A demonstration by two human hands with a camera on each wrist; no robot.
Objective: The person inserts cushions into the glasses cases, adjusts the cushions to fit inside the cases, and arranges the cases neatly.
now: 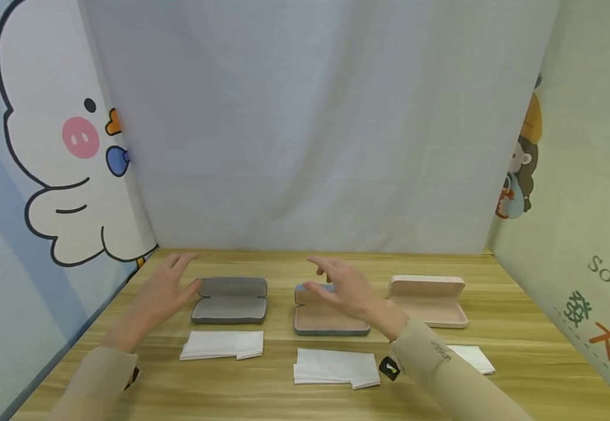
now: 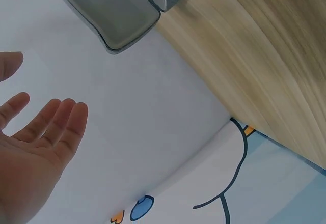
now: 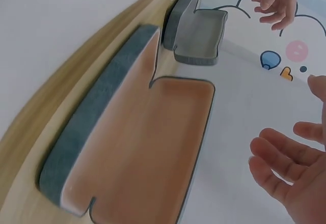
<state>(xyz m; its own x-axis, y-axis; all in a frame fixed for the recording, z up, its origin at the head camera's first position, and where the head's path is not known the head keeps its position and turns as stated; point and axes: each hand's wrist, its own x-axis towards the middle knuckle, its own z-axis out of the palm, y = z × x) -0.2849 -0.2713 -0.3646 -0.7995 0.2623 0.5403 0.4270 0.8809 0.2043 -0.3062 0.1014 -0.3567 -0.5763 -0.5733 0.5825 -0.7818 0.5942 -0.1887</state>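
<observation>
My left hand point(image 1: 160, 292) hovers at the left of an open grey glasses case point(image 1: 231, 310), holding nothing, its fingers apart and relaxed. The left wrist view shows that hand point(image 2: 43, 147) below a corner of the grey case point(image 2: 119, 15). Over the open blue glasses case with peach lining point(image 1: 321, 320) is my right hand point(image 1: 352, 292), also holding nothing and hiding part of the lid. In the right wrist view its loosely bent fingers point(image 3: 277, 155) are beside the blue case point(image 3: 147, 147). A third open case, pale pink point(image 1: 431, 313), stands right of my right hand.
White folded cloths lie in front of the cases: one at the left point(image 1: 223, 344), one in the middle point(image 1: 336, 367), one at the right point(image 1: 473, 358) partly behind my right sleeve. A pale curtain point(image 1: 310, 128) closes off the back of the wooden table point(image 1: 263, 397).
</observation>
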